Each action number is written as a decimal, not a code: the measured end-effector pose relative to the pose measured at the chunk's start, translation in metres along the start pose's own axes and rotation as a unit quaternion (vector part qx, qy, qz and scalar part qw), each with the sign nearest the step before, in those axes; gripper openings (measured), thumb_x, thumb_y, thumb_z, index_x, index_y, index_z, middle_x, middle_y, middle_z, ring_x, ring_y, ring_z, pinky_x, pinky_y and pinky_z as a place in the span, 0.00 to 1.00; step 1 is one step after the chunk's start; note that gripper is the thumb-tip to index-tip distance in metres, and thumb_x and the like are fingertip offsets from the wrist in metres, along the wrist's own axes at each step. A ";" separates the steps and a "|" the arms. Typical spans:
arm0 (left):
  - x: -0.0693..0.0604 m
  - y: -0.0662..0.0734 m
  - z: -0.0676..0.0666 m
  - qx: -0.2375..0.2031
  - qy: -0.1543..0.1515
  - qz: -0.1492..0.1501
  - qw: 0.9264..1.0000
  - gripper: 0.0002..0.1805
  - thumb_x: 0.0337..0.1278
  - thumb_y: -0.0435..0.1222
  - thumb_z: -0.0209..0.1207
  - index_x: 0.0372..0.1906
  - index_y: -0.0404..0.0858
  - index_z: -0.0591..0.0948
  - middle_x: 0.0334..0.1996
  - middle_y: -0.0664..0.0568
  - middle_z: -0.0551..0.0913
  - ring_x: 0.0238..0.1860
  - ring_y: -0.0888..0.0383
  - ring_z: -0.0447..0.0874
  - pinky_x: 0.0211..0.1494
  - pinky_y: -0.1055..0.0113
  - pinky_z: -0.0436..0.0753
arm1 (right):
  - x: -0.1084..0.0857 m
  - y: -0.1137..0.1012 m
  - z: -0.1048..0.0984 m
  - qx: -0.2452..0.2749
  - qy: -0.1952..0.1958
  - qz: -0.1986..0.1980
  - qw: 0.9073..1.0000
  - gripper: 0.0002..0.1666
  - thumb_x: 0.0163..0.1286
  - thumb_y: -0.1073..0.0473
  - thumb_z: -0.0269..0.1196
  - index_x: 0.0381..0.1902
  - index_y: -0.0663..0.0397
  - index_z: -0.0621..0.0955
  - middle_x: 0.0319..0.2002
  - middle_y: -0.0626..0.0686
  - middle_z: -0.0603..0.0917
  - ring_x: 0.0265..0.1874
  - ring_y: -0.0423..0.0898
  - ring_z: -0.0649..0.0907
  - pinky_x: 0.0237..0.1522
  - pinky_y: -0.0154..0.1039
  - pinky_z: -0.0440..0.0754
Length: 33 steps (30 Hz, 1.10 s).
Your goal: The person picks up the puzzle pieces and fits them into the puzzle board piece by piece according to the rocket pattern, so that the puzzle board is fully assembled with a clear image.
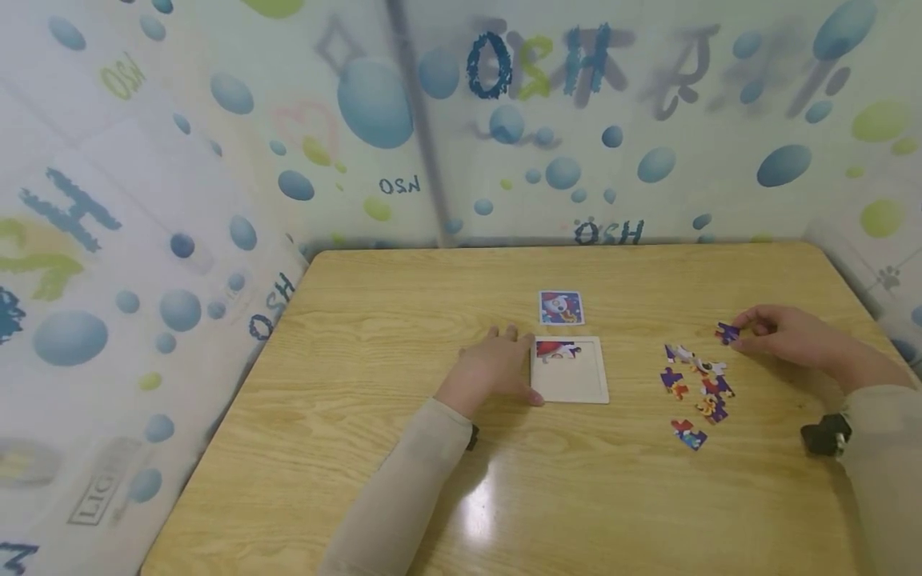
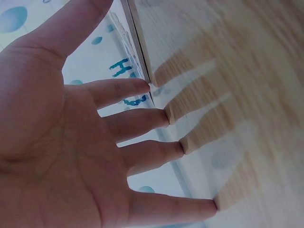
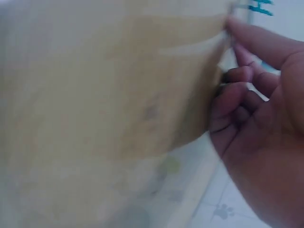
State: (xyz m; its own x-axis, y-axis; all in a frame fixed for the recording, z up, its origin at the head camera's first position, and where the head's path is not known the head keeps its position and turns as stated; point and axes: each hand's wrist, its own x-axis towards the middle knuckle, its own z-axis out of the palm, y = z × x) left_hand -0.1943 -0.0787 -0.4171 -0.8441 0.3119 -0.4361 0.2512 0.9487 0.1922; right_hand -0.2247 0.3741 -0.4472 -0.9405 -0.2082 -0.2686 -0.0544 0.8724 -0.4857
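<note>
A square puzzle tray (image 1: 576, 388) lies on the table with joined jigsaw pieces (image 1: 553, 350) along its upper left; the rest of its floor is bare. My left hand (image 1: 493, 364) is spread at the tray's left side, thumb and a fingertip against the frame. In the left wrist view its fingers (image 2: 137, 123) are straight, tips on the tabletop. Between thumb and fingertips my right hand (image 1: 788, 336) pinches a purple jigsaw piece (image 1: 726, 333), just beyond the loose pieces (image 1: 713, 386). The right wrist view is blurred, with the other fingers (image 3: 232, 99) curled in.
A small picture card (image 1: 562, 308) lies behind the tray. One red and blue piece (image 1: 689, 434) sits apart, nearer me than the other loose pieces. The wooden table (image 1: 403, 320) meets a patterned wall (image 1: 461, 208) at the back.
</note>
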 end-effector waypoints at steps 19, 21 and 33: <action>-0.001 0.002 -0.001 -0.003 -0.001 -0.006 1.000 0.61 0.50 0.63 0.76 0.86 0.53 0.58 0.89 0.47 0.49 0.88 0.38 0.46 0.76 0.18 0.60 | 0.003 -0.095 -0.010 -0.045 -0.008 -0.068 0.997 0.24 0.72 0.58 0.68 0.58 0.72 0.81 0.40 0.57 0.90 0.34 0.47 0.83 0.35 0.41 0.81; -0.002 0.003 -0.002 -0.003 -0.003 -0.008 1.000 0.61 0.50 0.63 0.76 0.86 0.54 0.58 0.89 0.47 0.49 0.88 0.38 0.46 0.76 0.18 0.60 | 0.004 -0.107 -0.004 -0.040 -0.015 -0.074 0.996 0.23 0.73 0.59 0.68 0.58 0.72 0.81 0.40 0.56 0.89 0.34 0.46 0.82 0.35 0.41 0.81; -0.003 0.002 -0.002 -0.008 -0.005 -0.009 1.000 0.61 0.50 0.63 0.76 0.86 0.54 0.58 0.89 0.47 0.49 0.88 0.38 0.45 0.76 0.18 0.60 | 0.005 -0.173 0.028 -0.089 -0.023 -0.121 0.988 0.20 0.73 0.59 0.68 0.57 0.67 0.82 0.37 0.52 0.87 0.29 0.43 0.79 0.31 0.40 0.78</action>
State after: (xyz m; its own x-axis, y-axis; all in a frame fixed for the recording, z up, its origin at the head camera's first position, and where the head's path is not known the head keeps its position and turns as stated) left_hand -0.1919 -0.0777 -0.4136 -0.8438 0.2948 -0.4484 0.2282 0.9534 0.1975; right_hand -0.2105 0.2103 -0.3876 -0.8761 -0.4375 -0.2023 -0.3385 0.8573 -0.3879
